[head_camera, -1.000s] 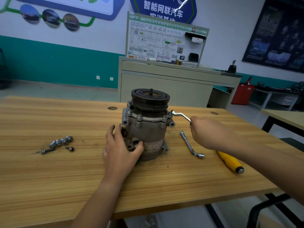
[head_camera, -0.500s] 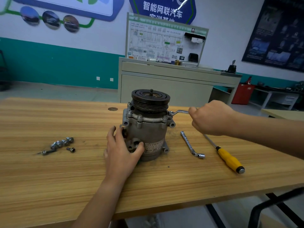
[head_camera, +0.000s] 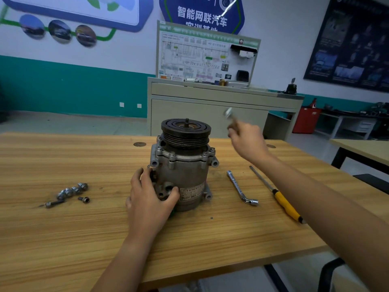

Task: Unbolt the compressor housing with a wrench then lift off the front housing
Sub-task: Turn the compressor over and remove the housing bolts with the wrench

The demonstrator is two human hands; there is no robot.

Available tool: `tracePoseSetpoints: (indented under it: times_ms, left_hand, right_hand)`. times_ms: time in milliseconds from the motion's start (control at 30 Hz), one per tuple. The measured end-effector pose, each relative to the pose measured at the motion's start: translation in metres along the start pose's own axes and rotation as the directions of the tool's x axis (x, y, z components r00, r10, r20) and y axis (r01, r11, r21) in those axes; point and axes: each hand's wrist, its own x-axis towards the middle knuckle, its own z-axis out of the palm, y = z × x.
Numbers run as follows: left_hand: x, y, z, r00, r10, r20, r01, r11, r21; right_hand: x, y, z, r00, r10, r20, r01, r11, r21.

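- The compressor (head_camera: pixel 183 178) stands upright near the middle of the table (head_camera: pixel 84 239), a little nearer the far edge than the near one, with its black grooved pulley (head_camera: pixel 186 128) on top.
- The front housing (head_camera: pixel 185 158) sits on the body just under the pulley, with bolt heads showing around its flange.
- The left hand (head_camera: pixel 148 200) grips the lower left side of the compressor: the thumb lies across the front beside a round port and the fingers curl round the side.
- The right hand (head_camera: pixel 248 142) is raised in the air to the right of the pulley, clear of the compressor, its fingers closed round a wrench (head_camera: pixel 229 115).
- The wrench is blurred; its head points up and away from the table and touches nothing else.
- An L-shaped socket wrench (head_camera: pixel 240 187) lies flat on the table to the right of the compressor.
- A screwdriver with a yellow handle (head_camera: pixel 284 204) lies just beyond it, towards the right edge, its handle pointing at the near edge.
- A small group of loose bolts (head_camera: pixel 70 191) lies on the left part of the table, well apart from the compressor.
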Motion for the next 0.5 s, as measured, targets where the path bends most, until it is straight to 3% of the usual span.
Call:
tracePoseSetpoints:
  times_ms: [33, 67, 167, 300, 500]
  left_hand:
    - [0.0, 0.0, 0.0, 1.0, -0.003, 0.001, 0.003, 1.0, -0.001]
    - [0.0, 0.0, 0.0, 1.0, -0.008, 0.002, 0.008, 1.0, -0.002]
    - [-0.001, 0.0, 0.0, 1.0, -0.013, 0.001, 0.013, 1.0, -0.004]
    - [-0.001, -0.001, -0.002, 1.0, -0.018, 0.009, 0.018, 1.0, -0.012]
    - [-0.002, 0.0, -0.002, 1.0, -0.028, 0.004, 0.028, 1.0, -0.003]
  right_hand:
    - [-0.007, -0.001, -0.008, 0.996, 0.088, -0.035, -0.079, 0.977, 0.197]
    - [-0.017, -0.003, -0.018, 0.991, 0.123, -0.047, -0.105, 0.956, 0.275]
    - [-0.047, -0.007, -0.037, 0.999, -0.022, -0.027, 0.022, 1.0, 0.01]
    - [-0.07, -0.014, -0.042, 0.987, -0.06, 0.15, 0.117, 0.908, -0.402]
    - [-0.07, -0.039, -0.042, 0.935, -0.061, 0.351, 0.276, 0.746, -0.606]
